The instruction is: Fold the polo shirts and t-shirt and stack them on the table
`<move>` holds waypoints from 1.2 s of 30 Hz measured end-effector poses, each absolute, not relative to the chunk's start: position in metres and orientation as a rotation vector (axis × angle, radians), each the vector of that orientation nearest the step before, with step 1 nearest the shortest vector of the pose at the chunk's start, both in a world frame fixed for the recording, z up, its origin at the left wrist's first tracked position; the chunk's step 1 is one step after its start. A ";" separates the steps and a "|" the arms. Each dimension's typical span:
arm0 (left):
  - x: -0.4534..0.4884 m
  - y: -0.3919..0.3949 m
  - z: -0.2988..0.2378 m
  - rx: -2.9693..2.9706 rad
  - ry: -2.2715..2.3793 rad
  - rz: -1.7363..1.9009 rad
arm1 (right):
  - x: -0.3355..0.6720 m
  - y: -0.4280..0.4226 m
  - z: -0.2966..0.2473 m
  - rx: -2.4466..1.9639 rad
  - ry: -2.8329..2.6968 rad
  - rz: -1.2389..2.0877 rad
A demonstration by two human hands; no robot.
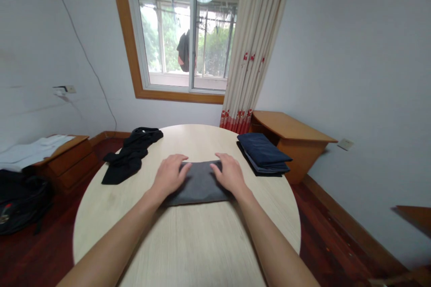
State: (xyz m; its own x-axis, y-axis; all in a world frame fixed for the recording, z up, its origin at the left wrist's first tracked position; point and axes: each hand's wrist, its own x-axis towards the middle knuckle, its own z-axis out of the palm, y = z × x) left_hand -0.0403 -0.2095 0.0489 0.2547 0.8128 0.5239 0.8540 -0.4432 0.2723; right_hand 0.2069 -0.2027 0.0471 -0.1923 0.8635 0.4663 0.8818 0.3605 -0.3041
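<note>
Forearms are seen entering from bottom edge, both stretched fwd over round table point(188, 246). L hand point(170, 175) and R hand point(230, 174) are laid palm-down on folded grey cloth point(201, 184), one at each end. Fingers are held straight, loosely together, tips turned inward twd each other; nothing is gripped or pinched. Thumbs can't be made out clearly.

Grey cloth is placed approx. at table centre, straight ahead of the person, flat on the top. It's folded to a compact rectangle. Long axis runs L–R, roughly parallel w/ near table edge; short sides are covered by the hands. Which long edge is the fold: can't be told.

Why held so (judged): flat palms at both ends spread pressure evenly, so layers are kept down and square, not bunched.

Outward:
- L, far side of table: black garment point(132, 153), crumpled, unfolded, one part trailing twd table rim. Well apart from grey cloth.
- R, at table rim: stack of dark blue folded clothes point(264, 151), edges aligned. Judged set aside, clear of the middle.
- Beyond that stack: low wooden cabinet point(292, 131) against wall, flowered curtain point(256, 45) just behind it.
- Far L: wooden drawers point(69, 158) w/ white cloth point(30, 150) on top; black bag point(20, 202) on floor beside.
- Window point(182, 31) at back; dark garment seen hanging outside.
</note>
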 end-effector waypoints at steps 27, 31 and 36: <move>-0.077 -0.197 0.022 -2.545 -2.053 -0.585 | 0.246 -0.175 0.016 -1.985 -2.053 0.279; -0.080 -0.207 0.028 -3.141 -1.426 -0.240 | 0.251 -0.178 0.019 -2.031 -2.036 0.261; -0.103 -0.193 0.023 -3.006 -1.618 -0.208 | 0.253 -0.184 0.027 -2.020 -2.025 0.155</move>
State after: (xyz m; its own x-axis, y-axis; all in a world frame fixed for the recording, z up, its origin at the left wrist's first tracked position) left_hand -0.1029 -0.1929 0.0227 0.5539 0.8322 -0.0254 0.7987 -0.5225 0.2984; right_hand 0.2526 -0.1837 0.0267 0.0136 0.9928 0.1188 0.9632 0.0189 -0.2681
